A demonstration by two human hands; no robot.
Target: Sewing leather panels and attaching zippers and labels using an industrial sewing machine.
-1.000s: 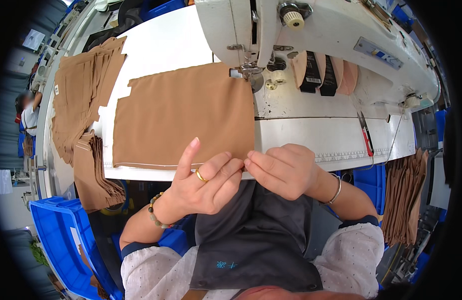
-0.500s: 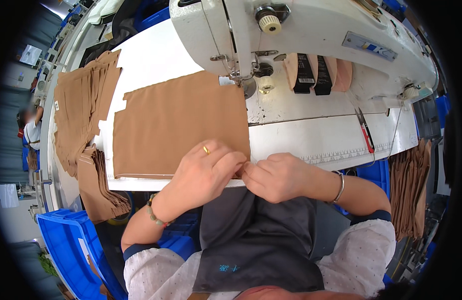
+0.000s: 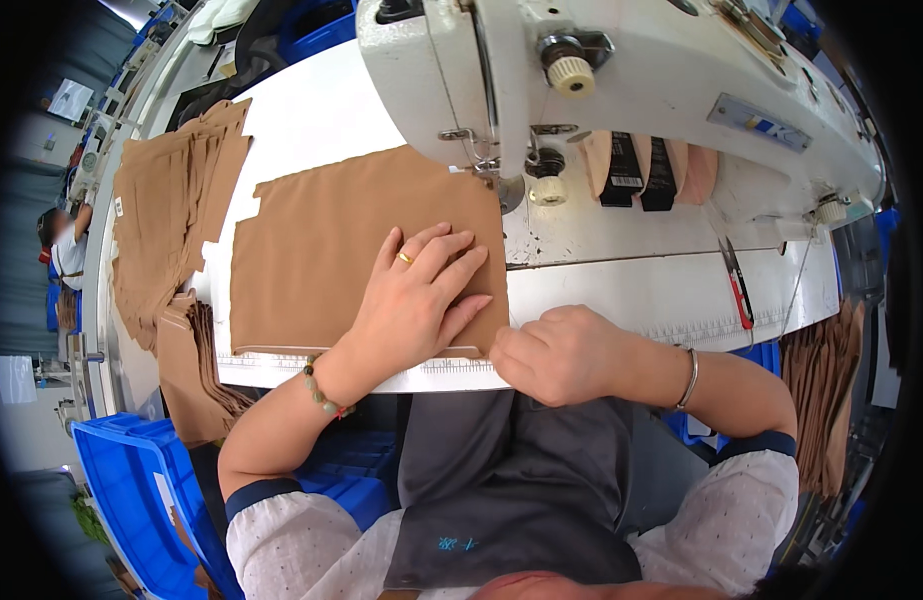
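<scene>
A brown fabric panel (image 3: 311,260) lies flat on the white sewing table, its upper right corner beneath the needle and presser foot of a white sewing machine (image 3: 641,70). My left hand (image 3: 416,290) rests on the panel's right part, palm down with fingers spread. At the panel's lower right corner, my right hand (image 3: 556,355) is closed with its fingertips pinching the fabric edge. The thumb and the exact grip of that hand are partly hidden behind its curled fingers.
Stacked brown pieces (image 3: 171,200) lie at the left, with folded ones (image 3: 196,370) hanging over the edge. Red-handled thread snips (image 3: 737,285) and dark-labelled pink bundles (image 3: 636,170) are right. Blue bins (image 3: 146,500) stand lower left; more brown fabric (image 3: 821,390) hangs at far right.
My left hand has left the lower right corner, moved up onto the panel and spread its fingers. My right hand stays at the corner. The view has shifted slightly.
</scene>
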